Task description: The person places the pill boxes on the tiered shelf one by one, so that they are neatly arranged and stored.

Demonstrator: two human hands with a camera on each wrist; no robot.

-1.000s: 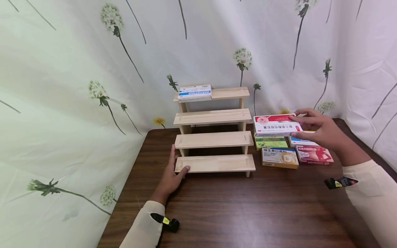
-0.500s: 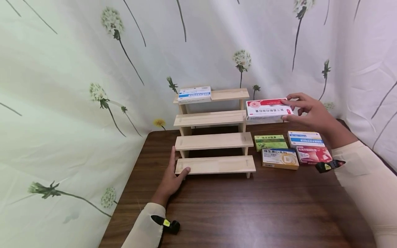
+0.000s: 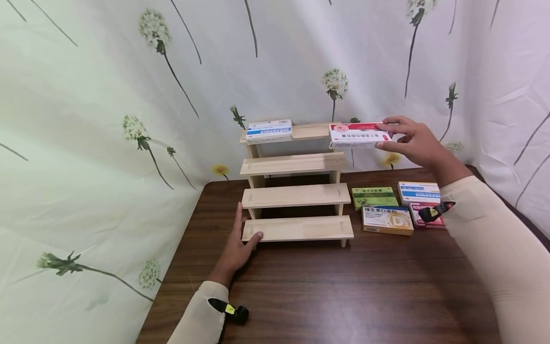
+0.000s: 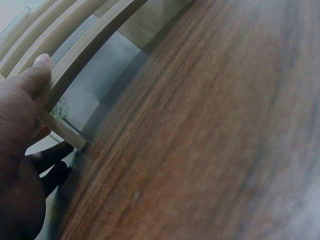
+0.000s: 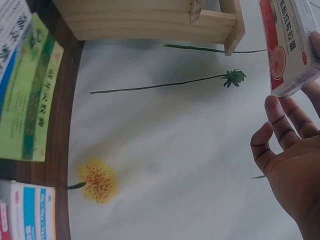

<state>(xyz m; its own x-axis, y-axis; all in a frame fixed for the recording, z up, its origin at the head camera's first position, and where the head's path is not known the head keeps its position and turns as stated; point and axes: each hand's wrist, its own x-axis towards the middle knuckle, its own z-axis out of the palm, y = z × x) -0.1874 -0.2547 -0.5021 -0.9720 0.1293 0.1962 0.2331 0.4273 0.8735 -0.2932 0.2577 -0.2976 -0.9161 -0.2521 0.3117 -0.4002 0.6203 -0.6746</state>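
Observation:
In the head view my right hand (image 3: 412,138) pinches one end of a red-and-white medicine box (image 3: 358,136). The box is held level at the right end of the top step, overlapping it in view; whether they touch, I cannot tell. The right wrist view shows that medicine box (image 5: 290,45) above the fingertips. My left hand (image 3: 236,246) holds the left end of the bottom step of a wooden step rack (image 3: 296,196). Its thumb lies over the board and its fingers are at the side, by the rack's leg (image 4: 62,131). A blue-and-white medicine box (image 3: 269,132) lies on the top step's left half.
Right of the rack, on the dark wooden table (image 3: 326,291), lie a green box (image 3: 375,197), a vitamin D box (image 3: 386,220), a blue-and-white box (image 3: 418,192) and a red box (image 3: 423,215), partly behind the right wrist. A dandelion-print curtain (image 3: 292,57) hangs behind.
My right hand has lifted the red-and-white medicine box off the group of boxes and carried it up and left toward the top step. The left hand has stayed in place.

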